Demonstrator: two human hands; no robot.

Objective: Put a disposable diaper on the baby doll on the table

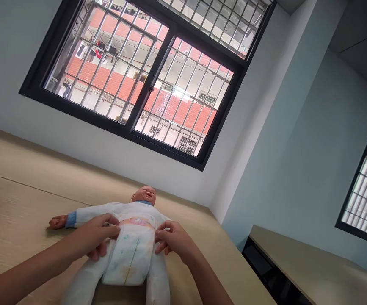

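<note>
A baby doll lies on its back on the wooden table, its head toward the wall. It wears a white top with blue cuffs and collar, pulled up so that part of the belly shows. A white diaper with a line down its front covers the doll between its white legs. My left hand pinches the diaper's upper edge at the left side of the waist. At the opposite side, my right hand has thumb and fingers closed on the diaper's edge. What lies under my fingertips is partly hidden.
The light wooden table reaches to the wall under a barred, dark-framed window. To the right stands another wooden-topped unit with a dark open front. A second window is at the far right.
</note>
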